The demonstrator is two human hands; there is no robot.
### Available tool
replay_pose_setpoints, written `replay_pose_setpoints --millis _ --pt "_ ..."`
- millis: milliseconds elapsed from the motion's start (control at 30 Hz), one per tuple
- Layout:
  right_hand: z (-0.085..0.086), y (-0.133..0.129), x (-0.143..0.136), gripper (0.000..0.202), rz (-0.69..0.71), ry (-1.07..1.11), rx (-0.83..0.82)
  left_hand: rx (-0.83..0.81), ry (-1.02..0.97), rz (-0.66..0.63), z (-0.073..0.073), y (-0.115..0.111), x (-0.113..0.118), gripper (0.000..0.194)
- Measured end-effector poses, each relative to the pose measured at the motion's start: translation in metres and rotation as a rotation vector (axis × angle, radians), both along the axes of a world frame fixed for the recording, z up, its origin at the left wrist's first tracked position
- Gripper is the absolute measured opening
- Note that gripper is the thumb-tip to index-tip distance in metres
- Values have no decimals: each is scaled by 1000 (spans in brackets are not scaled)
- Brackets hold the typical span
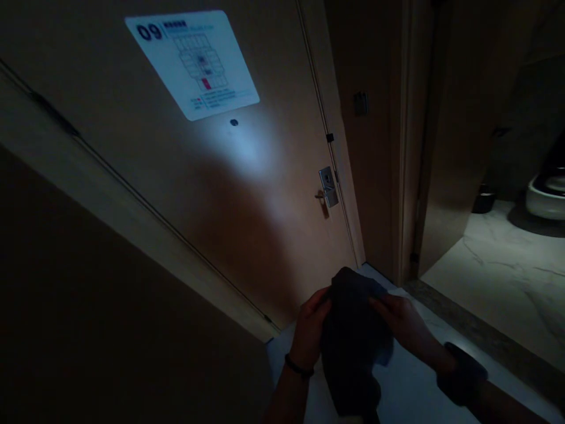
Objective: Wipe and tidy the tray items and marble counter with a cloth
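A dark cloth (pixel 355 330) hangs between my hands at the lower middle of the view, its folds dropping toward the bottom edge. My left hand (pixel 311 327), with a thin dark band at the wrist, grips the cloth's left side. On the other side, my right hand (pixel 399 318) pinches the cloth's upper right edge; something dark is wrapped around that wrist. What kind of cloth it is cannot be made out in the dim light.
A closed wooden door (pixel 273 229) with a white floor-plan sign (pixel 198 65) and a metal handle plate (pixel 328 186) stands ahead. At right, an open door (pixel 459 176) shows a marble floor (pixel 507 265), a small dark bin (pixel 484 199) and a white fixture (pixel 547 197).
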State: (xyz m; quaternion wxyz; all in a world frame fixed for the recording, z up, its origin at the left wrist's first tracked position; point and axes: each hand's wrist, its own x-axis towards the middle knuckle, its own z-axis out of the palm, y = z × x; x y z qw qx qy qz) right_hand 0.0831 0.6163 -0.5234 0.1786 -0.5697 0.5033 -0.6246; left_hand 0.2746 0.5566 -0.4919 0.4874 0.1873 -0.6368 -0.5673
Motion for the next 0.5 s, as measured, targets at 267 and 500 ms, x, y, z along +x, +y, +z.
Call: replay_pose_setpoints --millis 267,500 --pt "73 -60 -44 55 -211 176 -178 -388 -301 141 72 -98 -29 35" --pt "110 -98 -91 47 -352 225 -421 -415 -324 338 64 -180 -72 47"
